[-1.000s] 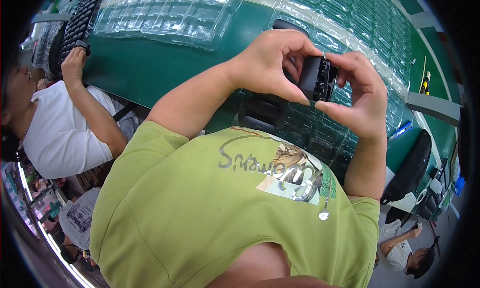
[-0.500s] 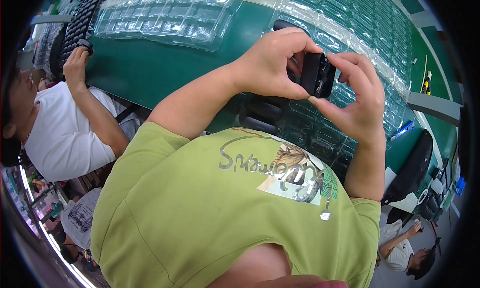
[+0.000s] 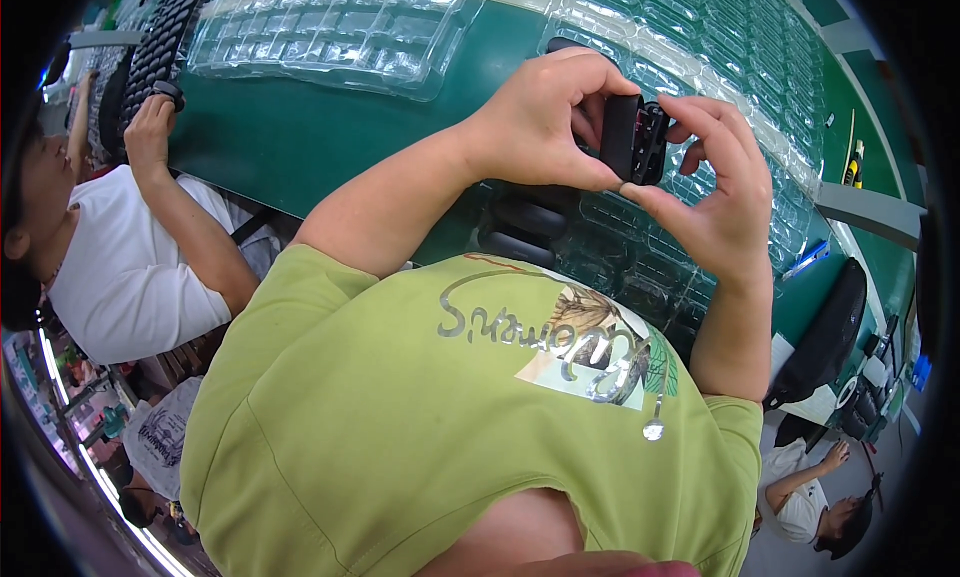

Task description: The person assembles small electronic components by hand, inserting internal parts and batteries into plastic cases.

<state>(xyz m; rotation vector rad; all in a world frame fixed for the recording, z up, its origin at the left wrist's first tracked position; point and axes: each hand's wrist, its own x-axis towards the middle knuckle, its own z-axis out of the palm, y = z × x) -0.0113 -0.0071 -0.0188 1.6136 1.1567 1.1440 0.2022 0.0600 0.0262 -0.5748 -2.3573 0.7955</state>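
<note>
A small black earbud case (image 3: 621, 142) stands hinged open between my hands, above a clear plastic tray. My left hand (image 3: 548, 117) grips its lid side, fingers at the top and thumb at the bottom. With thumb and forefinger, my right hand (image 3: 728, 172) holds the opposite half at its top and bottom edges. Dark parts and a speck of red show inside; what they are is too small to tell. More black rounded cases (image 3: 525, 222) lie below my left wrist, and another black piece (image 3: 565, 47) pokes out behind my left hand.
Clear compartment trays (image 3: 330, 32) cover much of the green table (image 3: 240, 127). At the right are a blue-handled tool (image 3: 806, 261), a yellow cutter (image 3: 853, 167) and a black pouch (image 3: 825, 337). A co-worker (image 3: 140, 267) sits at the left holding a black piece.
The case has turned slightly and opened wider, showing more of its inside. Both hands keep hold of it, and my right fingers have shifted a little.
</note>
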